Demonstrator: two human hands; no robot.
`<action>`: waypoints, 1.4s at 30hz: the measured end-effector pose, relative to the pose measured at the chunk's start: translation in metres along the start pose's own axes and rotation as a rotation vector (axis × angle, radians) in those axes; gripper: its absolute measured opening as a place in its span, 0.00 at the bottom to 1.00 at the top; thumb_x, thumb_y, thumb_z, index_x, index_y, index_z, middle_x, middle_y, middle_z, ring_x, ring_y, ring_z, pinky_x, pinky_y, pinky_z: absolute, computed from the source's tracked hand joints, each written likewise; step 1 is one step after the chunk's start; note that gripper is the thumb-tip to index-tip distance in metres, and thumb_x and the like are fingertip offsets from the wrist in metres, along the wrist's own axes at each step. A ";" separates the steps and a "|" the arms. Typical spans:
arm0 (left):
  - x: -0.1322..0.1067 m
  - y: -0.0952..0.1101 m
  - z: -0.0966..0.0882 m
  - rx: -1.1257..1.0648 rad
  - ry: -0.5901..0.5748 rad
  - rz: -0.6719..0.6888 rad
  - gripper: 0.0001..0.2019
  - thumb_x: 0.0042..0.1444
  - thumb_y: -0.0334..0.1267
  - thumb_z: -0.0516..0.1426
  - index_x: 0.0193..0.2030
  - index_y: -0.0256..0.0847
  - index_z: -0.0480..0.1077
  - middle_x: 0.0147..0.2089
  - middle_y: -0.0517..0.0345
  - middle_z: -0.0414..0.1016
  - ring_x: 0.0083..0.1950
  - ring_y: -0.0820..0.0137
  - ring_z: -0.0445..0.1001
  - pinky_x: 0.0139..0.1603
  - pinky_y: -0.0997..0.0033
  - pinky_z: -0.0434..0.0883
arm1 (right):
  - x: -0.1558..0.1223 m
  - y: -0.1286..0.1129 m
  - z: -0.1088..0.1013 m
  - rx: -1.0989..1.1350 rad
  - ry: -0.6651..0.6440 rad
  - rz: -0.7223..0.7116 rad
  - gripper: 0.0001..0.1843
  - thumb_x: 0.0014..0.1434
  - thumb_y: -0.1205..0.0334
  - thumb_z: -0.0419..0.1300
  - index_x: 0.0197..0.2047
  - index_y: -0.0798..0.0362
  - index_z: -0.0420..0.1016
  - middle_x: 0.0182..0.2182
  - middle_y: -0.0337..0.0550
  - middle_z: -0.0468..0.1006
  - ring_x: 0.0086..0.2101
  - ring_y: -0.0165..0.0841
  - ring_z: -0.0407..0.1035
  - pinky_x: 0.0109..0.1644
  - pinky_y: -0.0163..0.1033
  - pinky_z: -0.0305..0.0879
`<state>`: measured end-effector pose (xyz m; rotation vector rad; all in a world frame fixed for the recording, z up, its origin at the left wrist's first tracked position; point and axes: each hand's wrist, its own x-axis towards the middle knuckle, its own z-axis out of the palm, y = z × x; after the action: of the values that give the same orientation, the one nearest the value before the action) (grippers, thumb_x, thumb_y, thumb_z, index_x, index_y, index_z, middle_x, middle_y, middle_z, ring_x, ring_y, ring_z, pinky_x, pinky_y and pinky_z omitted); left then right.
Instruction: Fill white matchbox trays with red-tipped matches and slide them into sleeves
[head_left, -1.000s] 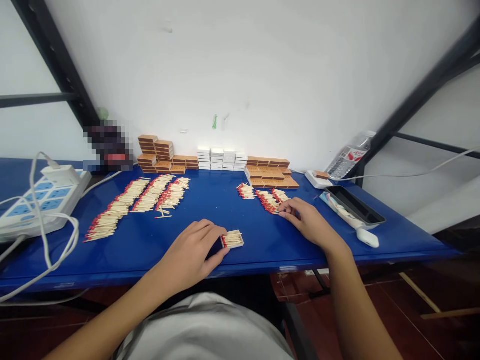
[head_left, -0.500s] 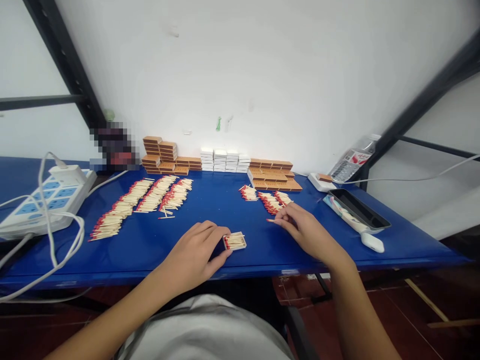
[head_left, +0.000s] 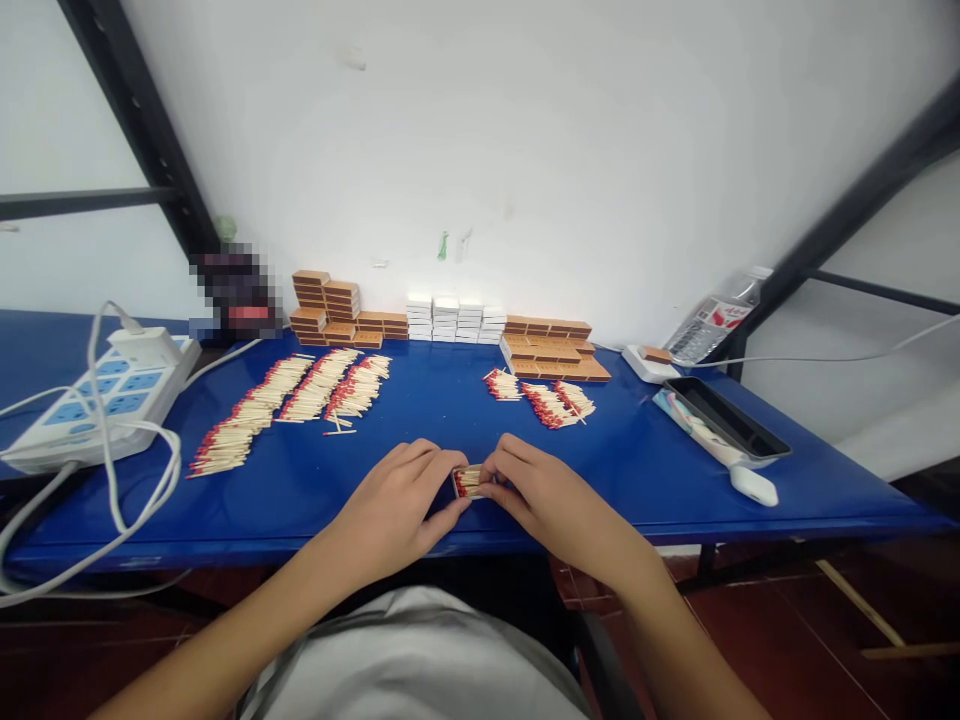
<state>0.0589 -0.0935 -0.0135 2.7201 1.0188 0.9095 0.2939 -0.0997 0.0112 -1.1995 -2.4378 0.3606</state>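
My left hand grips the left end of a small matchbox tray between thumb and fingers, near the table's front edge. Matches with red heads fill the tray, heads toward the left. At the tray's right end is my right hand, its fingertips pinched on a match among the others; the fingers cover most of it and that end of the tray. Loose match piles lie beyond my right hand. Larger rows of matches are spread at the left.
Brown matchboxes and white trays are stacked along the wall, with more brown boxes at left. A power strip with cables stands left. At right are a plastic bottle, a black tray and a white case.
My right hand has moved left from the loose piles to the tray, bringing a match. My left hand keeps its hold on the tray. The view has shifted slightly.
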 end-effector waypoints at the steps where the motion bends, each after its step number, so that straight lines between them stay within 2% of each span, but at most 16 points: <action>1: 0.000 0.000 0.000 0.000 -0.002 -0.002 0.09 0.71 0.39 0.58 0.54 0.42 0.68 0.51 0.53 0.79 0.50 0.61 0.76 0.53 0.57 0.71 | 0.000 0.001 -0.001 0.014 -0.003 0.001 0.06 0.74 0.64 0.57 0.43 0.49 0.73 0.41 0.42 0.74 0.39 0.35 0.72 0.43 0.40 0.68; 5: -0.002 -0.001 0.000 -0.006 -0.018 0.004 0.07 0.72 0.40 0.58 0.53 0.42 0.69 0.50 0.53 0.79 0.50 0.61 0.75 0.53 0.57 0.71 | -0.002 0.007 -0.003 0.073 0.013 0.026 0.07 0.75 0.65 0.56 0.44 0.49 0.74 0.42 0.42 0.74 0.40 0.35 0.71 0.45 0.40 0.67; 16: 0.000 -0.001 0.000 -0.020 -0.044 0.010 0.05 0.72 0.38 0.58 0.51 0.42 0.72 0.49 0.53 0.79 0.51 0.61 0.74 0.55 0.56 0.70 | 0.002 0.014 0.001 0.247 0.007 0.077 0.06 0.73 0.61 0.59 0.41 0.49 0.73 0.38 0.37 0.72 0.36 0.31 0.67 0.41 0.38 0.63; 20: 0.000 -0.001 -0.002 -0.022 -0.048 0.017 0.06 0.72 0.39 0.59 0.51 0.41 0.72 0.49 0.54 0.79 0.51 0.61 0.74 0.54 0.56 0.71 | 0.003 0.019 0.003 0.230 0.057 0.112 0.06 0.73 0.60 0.59 0.41 0.48 0.74 0.37 0.37 0.71 0.34 0.31 0.65 0.38 0.38 0.62; 23: 0.000 -0.002 -0.001 -0.013 -0.005 0.055 0.08 0.71 0.40 0.59 0.52 0.41 0.72 0.53 0.52 0.79 0.55 0.59 0.73 0.57 0.55 0.71 | 0.004 0.023 0.005 0.212 0.092 0.118 0.05 0.73 0.61 0.59 0.43 0.48 0.74 0.37 0.37 0.71 0.34 0.31 0.65 0.39 0.38 0.63; 26: -0.001 -0.004 0.001 -0.001 0.041 0.108 0.06 0.73 0.37 0.57 0.52 0.41 0.73 0.55 0.51 0.78 0.57 0.60 0.73 0.59 0.55 0.71 | 0.006 0.027 0.007 0.215 0.103 0.105 0.05 0.73 0.62 0.58 0.42 0.48 0.74 0.37 0.38 0.71 0.34 0.31 0.65 0.39 0.38 0.63; 31: -0.002 -0.005 0.001 -0.019 0.058 0.131 0.05 0.73 0.35 0.57 0.50 0.41 0.74 0.52 0.52 0.78 0.56 0.61 0.73 0.58 0.56 0.72 | 0.008 0.029 0.008 0.226 0.138 0.116 0.02 0.71 0.62 0.60 0.45 0.47 0.74 0.37 0.37 0.70 0.33 0.31 0.65 0.38 0.38 0.64; 37: -0.001 -0.006 0.003 -0.029 0.048 0.136 0.04 0.72 0.37 0.59 0.48 0.41 0.74 0.52 0.53 0.78 0.55 0.62 0.73 0.58 0.56 0.72 | 0.007 0.023 0.008 0.223 0.121 0.113 0.06 0.72 0.62 0.59 0.42 0.47 0.75 0.39 0.38 0.71 0.34 0.31 0.67 0.40 0.39 0.66; 42: -0.001 -0.005 0.002 -0.034 0.059 0.146 0.03 0.72 0.35 0.59 0.49 0.41 0.74 0.51 0.53 0.79 0.54 0.62 0.74 0.57 0.57 0.72 | 0.007 0.023 0.009 0.210 0.139 0.099 0.05 0.72 0.61 0.59 0.43 0.47 0.76 0.38 0.39 0.71 0.34 0.32 0.67 0.40 0.40 0.67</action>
<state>0.0565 -0.0897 -0.0170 2.7846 0.8138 1.0247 0.3015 -0.0808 -0.0045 -1.2133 -2.1677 0.5290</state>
